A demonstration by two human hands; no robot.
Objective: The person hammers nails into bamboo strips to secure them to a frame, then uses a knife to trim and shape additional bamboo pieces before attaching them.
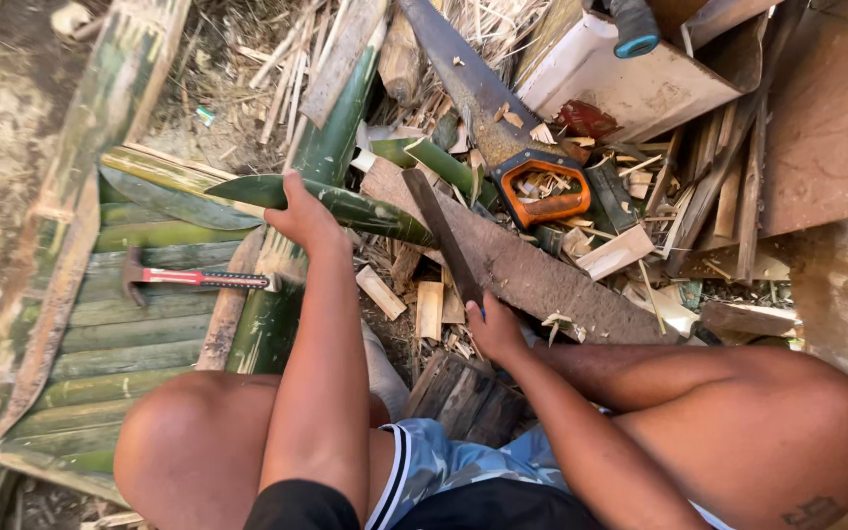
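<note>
Clearly, the long green split bamboo strip (345,204) lies slanted across the broad weathered grey wooden plank (542,280); the left hand (301,216) is clamped on its near end, so it should stay pinned flat against the plank. The right hand (493,329) is closed around the dark flat blade (444,236), best kept angled away from the fingers. No labels or signs are legible.

A green split bamboo strip (345,204), long and tapered to a point, is held flat under the left hand (304,218), while a dark, narrow machete blade (441,234) is gripped by the right hand (496,329), angled up across the strip's far end.
</note>
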